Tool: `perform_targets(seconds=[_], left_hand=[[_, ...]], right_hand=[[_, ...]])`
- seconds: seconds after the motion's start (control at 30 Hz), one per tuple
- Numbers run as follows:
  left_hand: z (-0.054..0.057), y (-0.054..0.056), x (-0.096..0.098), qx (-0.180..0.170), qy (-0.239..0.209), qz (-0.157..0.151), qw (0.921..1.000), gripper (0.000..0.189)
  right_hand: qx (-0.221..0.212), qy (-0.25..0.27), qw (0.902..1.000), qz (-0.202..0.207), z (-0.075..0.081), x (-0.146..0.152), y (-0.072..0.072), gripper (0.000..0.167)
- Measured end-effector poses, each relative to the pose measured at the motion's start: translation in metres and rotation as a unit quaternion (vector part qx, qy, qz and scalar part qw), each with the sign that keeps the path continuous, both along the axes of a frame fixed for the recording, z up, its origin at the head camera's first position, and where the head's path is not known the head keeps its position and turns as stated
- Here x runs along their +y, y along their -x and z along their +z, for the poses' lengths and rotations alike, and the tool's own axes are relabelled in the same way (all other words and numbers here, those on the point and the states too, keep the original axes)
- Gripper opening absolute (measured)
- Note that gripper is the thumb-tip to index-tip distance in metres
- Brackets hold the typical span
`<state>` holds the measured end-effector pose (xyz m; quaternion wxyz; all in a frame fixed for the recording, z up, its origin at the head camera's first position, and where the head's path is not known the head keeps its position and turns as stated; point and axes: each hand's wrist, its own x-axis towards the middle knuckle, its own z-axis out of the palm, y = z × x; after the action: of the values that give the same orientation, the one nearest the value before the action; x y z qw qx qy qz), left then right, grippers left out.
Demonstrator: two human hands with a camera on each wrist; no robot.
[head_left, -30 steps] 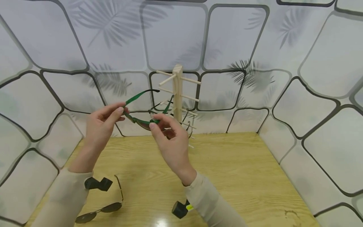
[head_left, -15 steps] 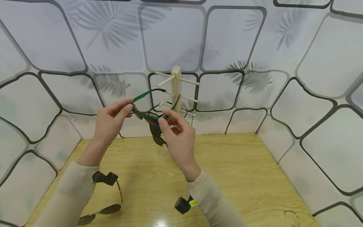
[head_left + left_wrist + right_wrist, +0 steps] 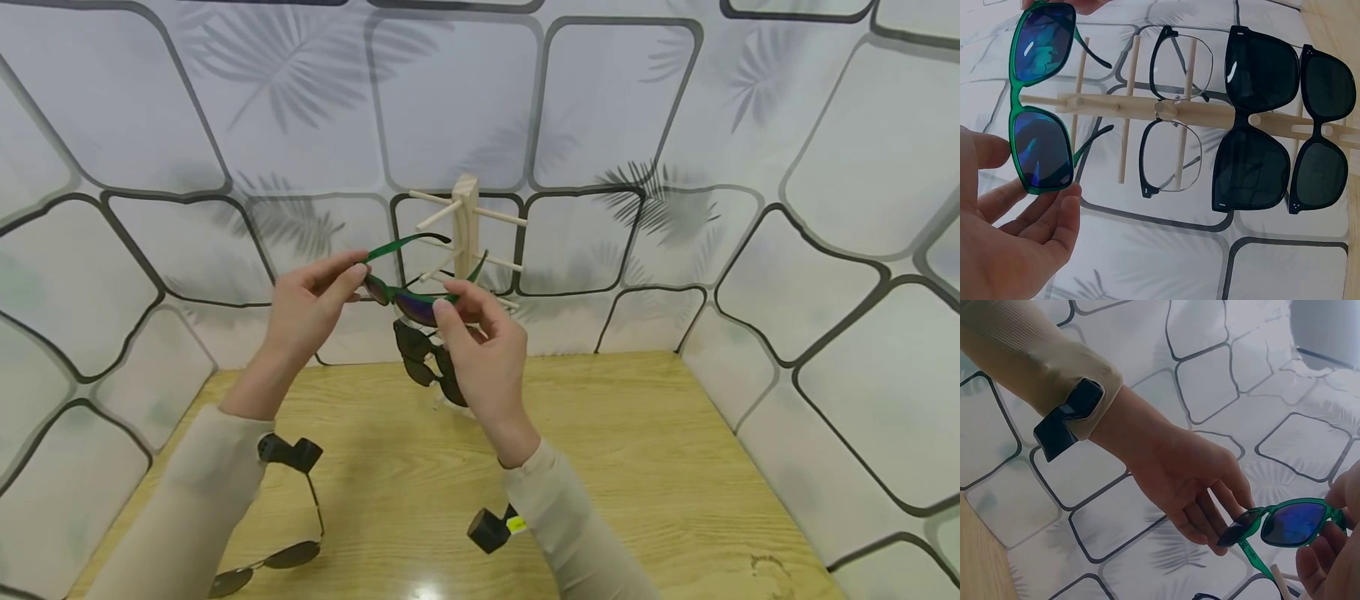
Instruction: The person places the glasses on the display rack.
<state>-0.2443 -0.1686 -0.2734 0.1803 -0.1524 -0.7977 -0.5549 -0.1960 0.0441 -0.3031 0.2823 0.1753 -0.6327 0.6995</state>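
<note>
Green-framed sunglasses (image 3: 414,307) with blue mirrored lenses are held up between both hands, temples spread and pointing at a wooden glasses rack (image 3: 466,221). My left hand (image 3: 303,312) pinches the left end of the frame between thumb and fingers. The right hand (image 3: 491,354) pinches the other end, thumb in front. In the left wrist view the sunglasses (image 3: 1044,150) face the camera at the rack's upper pegs, the temple tips beside the post. Below them hang clear half-rim glasses (image 3: 1172,156), black sunglasses (image 3: 1252,169) and another dark pair (image 3: 1321,175).
Aviator sunglasses (image 3: 292,554) with one temple raised lie on the wooden table (image 3: 637,467) at the front left, near the left sleeve. Bare pegs (image 3: 501,217) stick out from the rack's top. A patterned wall (image 3: 465,100) stands close behind and at both sides.
Both hands have carried the green sunglasses rightward and slightly up, closer to the rack. The dark sunglasses hanging lower on the rack have come into fuller view.
</note>
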Motion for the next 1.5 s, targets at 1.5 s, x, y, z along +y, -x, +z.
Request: perform_targets(seconds=[1.5], left_hand=[[0.01,0.043,0.026,-0.05,0.074,-0.008,0.996,0.05]], right_hand=[[-0.106,0.022,0.9941,0.003,0.005,0.028,0.038,0.03]])
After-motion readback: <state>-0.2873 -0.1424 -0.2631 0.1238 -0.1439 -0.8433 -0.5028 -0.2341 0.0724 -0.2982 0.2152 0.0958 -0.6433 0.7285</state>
